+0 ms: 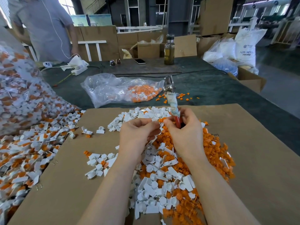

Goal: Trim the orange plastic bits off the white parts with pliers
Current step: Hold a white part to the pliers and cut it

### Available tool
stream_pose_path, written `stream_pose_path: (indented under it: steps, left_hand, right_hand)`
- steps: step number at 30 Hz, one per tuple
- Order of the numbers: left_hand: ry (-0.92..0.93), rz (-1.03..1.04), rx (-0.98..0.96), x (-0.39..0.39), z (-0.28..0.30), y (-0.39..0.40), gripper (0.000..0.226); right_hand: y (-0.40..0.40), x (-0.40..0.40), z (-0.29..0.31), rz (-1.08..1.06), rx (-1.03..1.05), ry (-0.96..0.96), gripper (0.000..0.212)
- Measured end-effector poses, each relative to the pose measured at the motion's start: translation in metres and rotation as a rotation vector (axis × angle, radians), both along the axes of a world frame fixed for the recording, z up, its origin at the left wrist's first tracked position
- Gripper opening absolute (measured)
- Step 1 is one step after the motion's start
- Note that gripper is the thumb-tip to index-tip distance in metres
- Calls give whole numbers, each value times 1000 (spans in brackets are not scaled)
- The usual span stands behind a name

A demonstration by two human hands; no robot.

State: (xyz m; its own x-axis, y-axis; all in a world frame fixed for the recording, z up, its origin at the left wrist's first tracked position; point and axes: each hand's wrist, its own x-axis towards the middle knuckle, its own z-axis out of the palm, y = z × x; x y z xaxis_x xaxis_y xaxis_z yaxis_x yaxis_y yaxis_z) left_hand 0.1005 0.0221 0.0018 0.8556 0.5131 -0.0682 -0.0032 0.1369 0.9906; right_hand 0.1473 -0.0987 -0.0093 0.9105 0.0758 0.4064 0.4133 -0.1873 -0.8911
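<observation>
Head view. We take the cardboard sheet (243, 159) as landmark. Above its middle, our left hand (138, 132) pinches a white part (155, 123); the fingers curl round it. Our right hand (183, 127) grips the red handles of the pliers (172, 101), cloth-wrapped shaft and metal head pointing up beyond the sheet's far edge, and its fingertips touch an orange bit (161, 119) on the part. A mixed white and orange pile (170, 172) lies on the sheet beneath both wrists. Past the far edge: 1 clear bag (113, 90), 1 bottle (169, 49).
</observation>
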Motion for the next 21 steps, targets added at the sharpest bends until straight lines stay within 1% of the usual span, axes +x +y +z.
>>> stream_pose_path:
  steps: [7, 12, 17, 21]
  left_hand:
    - [-37, 4, -27, -1, 3, -4, 6]
    - [-95, 10, 25, -2, 4, -8, 5]
    - [-102, 40, 139, -1, 2, -9, 6]
    - [-99, 78, 241, 0, 1, -10, 19]
  right_hand:
    - [3, -3, -1, -81, -30, -102, 33]
    - [3, -4, -4, -108, -21, -161, 33]
    - [3, -3, -4, -113, -17, -186, 32]
    - [4, -4, -3, -119, -22, -201, 32]
